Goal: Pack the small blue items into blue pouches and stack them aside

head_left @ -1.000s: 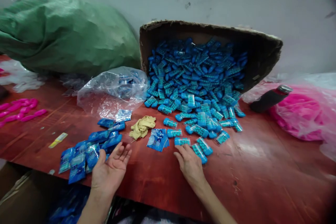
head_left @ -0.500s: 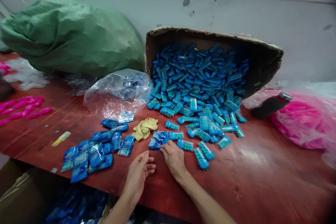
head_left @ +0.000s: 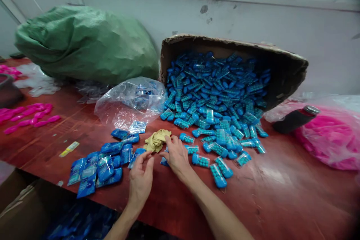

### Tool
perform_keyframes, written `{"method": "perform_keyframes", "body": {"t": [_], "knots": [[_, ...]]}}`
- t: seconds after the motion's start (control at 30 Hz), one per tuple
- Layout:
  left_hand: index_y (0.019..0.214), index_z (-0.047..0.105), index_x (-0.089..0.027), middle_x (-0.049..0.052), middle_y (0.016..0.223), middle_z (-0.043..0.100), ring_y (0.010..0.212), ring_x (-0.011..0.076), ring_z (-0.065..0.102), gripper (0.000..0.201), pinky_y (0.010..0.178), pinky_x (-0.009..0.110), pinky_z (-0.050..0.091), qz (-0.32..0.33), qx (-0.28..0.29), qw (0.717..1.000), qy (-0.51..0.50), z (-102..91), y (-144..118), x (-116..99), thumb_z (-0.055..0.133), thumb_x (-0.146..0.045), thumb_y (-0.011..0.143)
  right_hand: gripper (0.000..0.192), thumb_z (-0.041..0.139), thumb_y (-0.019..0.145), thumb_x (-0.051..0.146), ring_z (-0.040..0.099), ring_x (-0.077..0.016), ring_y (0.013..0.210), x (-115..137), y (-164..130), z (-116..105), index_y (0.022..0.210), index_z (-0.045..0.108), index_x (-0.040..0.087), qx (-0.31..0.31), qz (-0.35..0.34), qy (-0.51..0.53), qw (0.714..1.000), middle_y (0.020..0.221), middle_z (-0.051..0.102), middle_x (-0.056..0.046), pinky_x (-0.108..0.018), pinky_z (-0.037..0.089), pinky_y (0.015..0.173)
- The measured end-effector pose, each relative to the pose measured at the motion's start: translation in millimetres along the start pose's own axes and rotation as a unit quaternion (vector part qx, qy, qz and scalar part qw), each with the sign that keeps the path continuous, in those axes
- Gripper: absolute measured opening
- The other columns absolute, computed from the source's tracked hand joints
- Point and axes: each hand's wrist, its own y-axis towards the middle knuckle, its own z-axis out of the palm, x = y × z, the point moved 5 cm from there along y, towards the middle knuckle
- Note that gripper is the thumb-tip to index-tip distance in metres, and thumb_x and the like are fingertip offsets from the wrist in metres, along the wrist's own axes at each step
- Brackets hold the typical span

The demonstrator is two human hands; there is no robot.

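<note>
A crumpled pale-yellow cloth-like thing (head_left: 156,140) lies on the red table in front of my hands. My right hand (head_left: 177,156) is over its right edge, fingers stretched forward; whether they touch it I cannot tell. Beneath that hand, a blue printed packet (head_left: 164,161) is mostly hidden. My left hand (head_left: 141,176) is open, thumb and fingers apart, just below the yellow thing and by another blue packet (head_left: 136,156). Left of it lies a pile of filled blue packets (head_left: 105,168). Small clear bottles with blue caps and turquoise beads (head_left: 201,160) lie to the right.
A tipped cardboard box (head_left: 292,71) spills many such bottles. Behind stand a green sack (head_left: 90,45) and a clear plastic bag (head_left: 112,107). A dark flask (head_left: 294,120) leans by a pink-filled bag (head_left: 323,142). Pink pieces (head_left: 36,114) and a yellow-handled cutter (head_left: 69,149) lie left.
My right hand has moved forward and left from the blue packet to the yellow cloth-like thing. My left hand has shifted left and slightly forward. The view has swung slightly.
</note>
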Motion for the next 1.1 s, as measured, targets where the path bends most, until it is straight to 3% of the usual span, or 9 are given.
{"method": "perform_keyframes", "body": {"t": [0.1, 0.23, 0.43, 0.6, 0.73, 0.87, 0.97, 1.03, 1.1], "knots": [[0.095, 0.060, -0.021, 0.013, 0.116, 0.055, 0.122, 0.0326, 0.031, 0.029, 0.099, 0.048, 0.019, 0.135, 0.000, 0.976, 0.168, -1.8, 22.8, -1.9, 0.058, -0.031, 0.068, 0.033, 0.052, 0.079, 0.035, 0.053, -0.0228, 0.087, 10.7, 29.9, 18.6, 0.109, 0.050, 0.020, 0.031, -0.018, -0.008, 0.999, 0.105, 0.053, -0.010, -0.029, 0.043, 0.064], [0.102, 0.059, -0.020, 0.017, 0.118, 0.055, 0.123, 0.0358, 0.030, 0.033, 0.098, 0.055, 0.012, 0.166, 0.046, 0.939, 0.299, 2.1, 36.1, 30.9, 0.053, -0.032, 0.072, 0.017, 0.042, 0.085, 0.019, 0.055, -0.0165, 0.078, 12.9, 42.3, 29.7, 0.090, 0.058, 0.021, 0.060, -0.064, 0.005, 0.996, 0.090, 0.058, -0.003, -0.023, 0.040, 0.060], [0.113, 0.053, -0.015, 0.020, 0.124, 0.049, 0.127, 0.0340, 0.024, 0.041, 0.099, 0.053, 0.011, 0.195, 0.015, 0.924, 0.329, -3.4, 18.2, 37.0, 0.047, -0.031, 0.076, 0.029, 0.044, 0.087, 0.025, 0.051, -0.0180, 0.092, -10.4, 5.3, 1.1, 0.115, 0.047, 0.021, 0.055, -0.076, 0.018, 0.995, 0.103, 0.056, -0.005, -0.025, 0.039, 0.074], [0.115, 0.052, -0.012, 0.023, 0.128, 0.045, 0.127, 0.0337, 0.025, 0.043, 0.101, 0.050, 0.009, 0.203, 0.070, 0.926, 0.312, 25.3, 11.6, 27.6, 0.048, -0.030, 0.076, 0.012, 0.049, 0.084, 0.025, 0.051, -0.0183, 0.081, -25.7, -38.9, 3.3, 0.087, 0.061, 0.022, 0.033, -0.040, -0.019, 0.998, 0.086, 0.058, -0.004, -0.025, 0.039, 0.066], [0.109, 0.056, -0.013, 0.022, 0.128, 0.045, 0.124, 0.0321, 0.031, 0.039, 0.102, 0.046, 0.012, 0.165, 0.089, 0.961, 0.206, 38.7, 13.9, 26.2, 0.052, -0.029, 0.073, 0.020, 0.044, 0.087, 0.019, 0.051, -0.0163, 0.075, -28.5, -56.2, 17.3, 0.078, 0.062, 0.022, 0.018, -0.034, -0.025, 0.999, 0.078, 0.058, -0.003, -0.024, 0.037, 0.062], [0.110, 0.054, -0.018, 0.017, 0.126, 0.048, 0.121, 0.0286, 0.035, 0.044, 0.100, 0.040, 0.020, 0.104, 0.051, 0.987, 0.107, 25.1, -1.3, 17.0, 0.060, -0.031, 0.068, 0.022, 0.043, 0.088, 0.019, 0.052, -0.0155, 0.074, -30.2, -63.9, 9.5, 0.080, 0.064, 0.022, -0.012, -0.030, 0.000, 0.999, 0.077, 0.059, -0.004, -0.023, 0.038, 0.062], [0.112, 0.051, -0.020, 0.011, 0.099, 0.064, 0.086, 0.0246, 0.058, 0.058, 0.077, 0.035, 0.042, -0.066, 0.062, 0.996, 0.024, 20.3, -22.7, 27.3, 0.068, -0.036, 0.059, 0.023, 0.043, 0.088, 0.021, 0.052, -0.0153, 0.073, -26.0, -74.2, -9.6, 0.085, 0.065, 0.022, -0.065, -0.033, 0.041, 0.996, 0.079, 0.059, -0.005, -0.023, 0.039, 0.062], [0.101, 0.057, -0.017, 0.004, 0.075, 0.066, 0.060, 0.0183, 0.057, 0.051, 0.056, 0.029, 0.043, -0.186, 0.120, 0.974, -0.045, 28.5, -37.3, 38.8, 0.068, -0.038, 0.057, 0.023, 0.043, 0.087, 0.021, 0.052, -0.0153, 0.073, -19.9, -82.8, -21.1, 0.088, 0.066, 0.022, -0.100, -0.043, 0.084, 0.991, 0.081, 0.060, -0.006, -0.024, 0.040, 0.062], [0.082, 0.062, -0.013, 0.001, 0.063, 0.063, 0.052, 0.0141, 0.053, 0.035, 0.049, 0.025, 0.040, -0.234, 0.158, 0.954, -0.102, 37.1, -45.5, 44.0, 0.066, -0.038, 0.059, 0.021, 0.046, 0.086, 0.021, 0.052, -0.0162, 0.075, -15.7, -89.4, -25.8, 0.091, 0.066, 0.023, -0.110, -0.039, 0.152, 0.982, 0.085, 0.060, -0.006, -0.025, 0.042, 0.065]]}}
